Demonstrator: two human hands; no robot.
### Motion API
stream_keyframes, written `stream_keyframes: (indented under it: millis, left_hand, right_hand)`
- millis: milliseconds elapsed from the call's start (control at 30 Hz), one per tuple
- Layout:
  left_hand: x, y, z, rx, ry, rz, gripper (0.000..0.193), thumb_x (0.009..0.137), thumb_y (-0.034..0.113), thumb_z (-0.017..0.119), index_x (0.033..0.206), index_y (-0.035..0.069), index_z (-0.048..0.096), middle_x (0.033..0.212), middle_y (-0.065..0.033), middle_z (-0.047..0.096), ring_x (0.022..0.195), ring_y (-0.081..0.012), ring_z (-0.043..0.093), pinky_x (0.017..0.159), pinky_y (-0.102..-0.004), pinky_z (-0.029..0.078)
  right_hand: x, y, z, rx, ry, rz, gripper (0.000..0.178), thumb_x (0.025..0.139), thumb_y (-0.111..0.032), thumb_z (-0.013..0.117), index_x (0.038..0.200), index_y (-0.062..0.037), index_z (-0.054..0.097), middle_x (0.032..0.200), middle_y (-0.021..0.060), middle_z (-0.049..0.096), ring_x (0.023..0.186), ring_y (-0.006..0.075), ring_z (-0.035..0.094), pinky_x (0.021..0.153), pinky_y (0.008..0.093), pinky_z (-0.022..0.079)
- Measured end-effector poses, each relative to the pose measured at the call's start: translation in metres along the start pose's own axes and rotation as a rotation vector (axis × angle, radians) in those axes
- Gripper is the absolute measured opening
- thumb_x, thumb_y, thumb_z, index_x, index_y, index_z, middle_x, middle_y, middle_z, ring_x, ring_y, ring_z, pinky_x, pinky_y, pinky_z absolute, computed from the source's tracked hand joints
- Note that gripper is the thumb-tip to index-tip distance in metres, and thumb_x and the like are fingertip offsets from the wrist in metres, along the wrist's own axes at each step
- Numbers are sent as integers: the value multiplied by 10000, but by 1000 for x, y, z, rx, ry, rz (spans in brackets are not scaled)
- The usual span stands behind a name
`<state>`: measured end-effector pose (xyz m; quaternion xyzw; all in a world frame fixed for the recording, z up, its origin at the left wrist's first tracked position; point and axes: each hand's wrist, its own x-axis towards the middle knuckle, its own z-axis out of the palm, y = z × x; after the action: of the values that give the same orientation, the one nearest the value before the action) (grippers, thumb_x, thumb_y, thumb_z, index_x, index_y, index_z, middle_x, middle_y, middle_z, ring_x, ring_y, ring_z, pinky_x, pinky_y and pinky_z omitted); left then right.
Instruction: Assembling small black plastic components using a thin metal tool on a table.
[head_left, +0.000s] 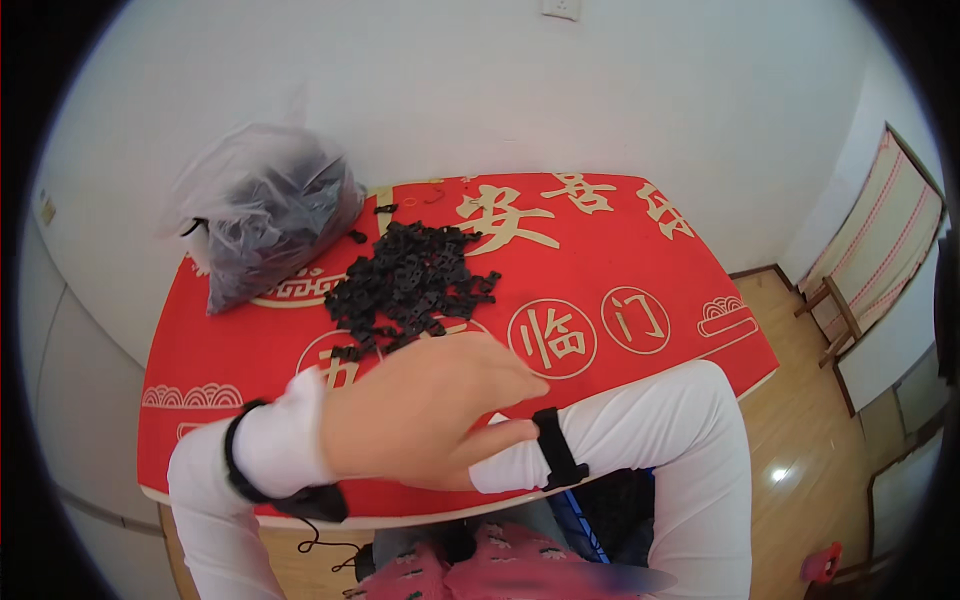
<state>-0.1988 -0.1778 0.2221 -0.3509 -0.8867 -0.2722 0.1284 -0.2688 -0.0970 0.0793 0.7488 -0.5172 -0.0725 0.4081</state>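
Black pieces (pixel 412 275) lie just to the far side of my part-spread left hand (pixel 428 408); my hidden right hand I can't tell.

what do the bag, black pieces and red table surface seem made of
Bag: thin plastic film, see-through and crinkled. Black pieces: probably moulded plastic, matte, many alike in shape; rubber is possible. Red table surface: perhaps a fabric-like covering, dull with little glare.
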Motion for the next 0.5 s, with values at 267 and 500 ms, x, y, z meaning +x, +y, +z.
stream_keyframes:
  millis: [267, 500]
  left_hand:
    - [2, -29, 38, -385, -385, -184, 282, 846, 212, 630, 1002, -21, 663, 927, -155, 677, 857, -263, 646, 798, -341, 489]
    - [8, -25, 38, -290, -324, -179, 257, 841, 190, 632, 990, -17, 662, 915, -158, 677, 824, -250, 653, 747, -336, 503]
  right_hand:
    - [72, -53, 19, 95, -174, 180, 153, 843, -192, 494, 872, -93, 607, 725, 71, 612, 768, 236, 614, 668, 376, 457]
    - [24, 1, -4, 206, -325, 364, 154, 849, -174, 495, 920, -78, 592, 729, 90, 618, 778, 244, 632, 655, 381, 478]
